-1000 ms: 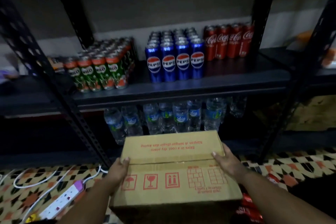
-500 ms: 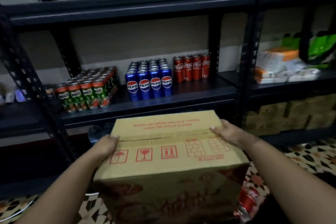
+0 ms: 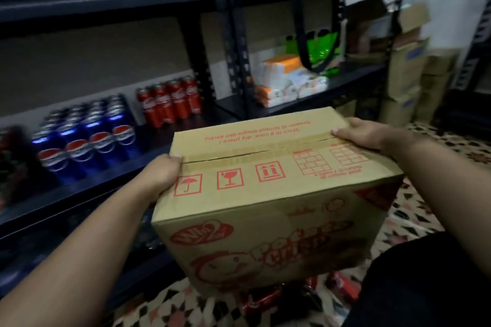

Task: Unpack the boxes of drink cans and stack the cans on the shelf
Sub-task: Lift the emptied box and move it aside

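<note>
I hold a closed brown cardboard box (image 3: pixel 268 183) with red print in the air in front of me, its taped top flaps facing up. My left hand (image 3: pixel 159 175) grips its left end, thumb over the top edge. My right hand (image 3: pixel 364 134) grips the far right end the same way. On the dark shelf (image 3: pixel 148 156) to the left stand blue Pepsi cans (image 3: pixel 87 138) and, behind them, red Coca-Cola cans (image 3: pixel 170 103). Below the box, red cans (image 3: pixel 261 300) lie on the patterned floor.
A second dark rack (image 3: pixel 305 95) to the right carries white and orange packets (image 3: pixel 287 79) and a green bag (image 3: pixel 321 53). Stacked cardboard cartons (image 3: pixel 411 74) stand at the far right. Patterned floor (image 3: pixel 430 210) shows to the right of the box.
The box has risen and swung to the right with both hands on it. My view has turned right, so the cans on the shelf now lie at the left.
</note>
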